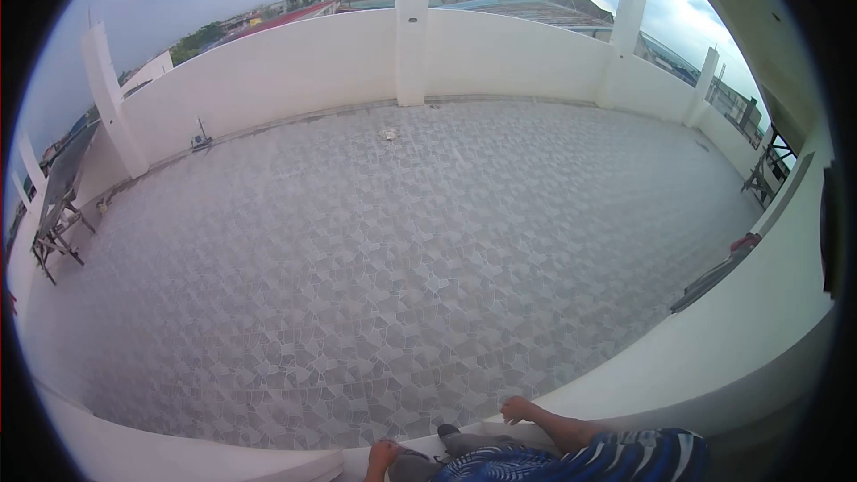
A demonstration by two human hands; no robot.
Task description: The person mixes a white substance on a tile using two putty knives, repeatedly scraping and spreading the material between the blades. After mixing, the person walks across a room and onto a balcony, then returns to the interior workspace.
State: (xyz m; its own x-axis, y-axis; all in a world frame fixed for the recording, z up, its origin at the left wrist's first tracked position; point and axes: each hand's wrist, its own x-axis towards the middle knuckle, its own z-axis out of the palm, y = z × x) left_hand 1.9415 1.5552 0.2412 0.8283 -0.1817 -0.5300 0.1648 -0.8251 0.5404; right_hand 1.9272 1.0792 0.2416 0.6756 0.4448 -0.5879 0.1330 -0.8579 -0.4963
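Observation:
At the bottom edge my left hand (384,455) is closed, with its fingers curled toward a small dark thing beside them that I cannot make out. Further right, my right hand (518,409) hangs at the end of a bare forearm, its fingers curled in and nothing showing in them. A patterned blue and white shirt (616,457) covers my body. Between the hands, a dark shoe (446,430) shows on the floor's near edge, below grey trousers (478,442).
A grey stone-patterned tile floor (428,259) stretches ahead to a white parapet wall (268,62) with pillars (412,27). A small pale heap (389,135) lies far off. Wooden trestles (61,232) stand at left. Dark long pieces (714,277) lie along the right wall.

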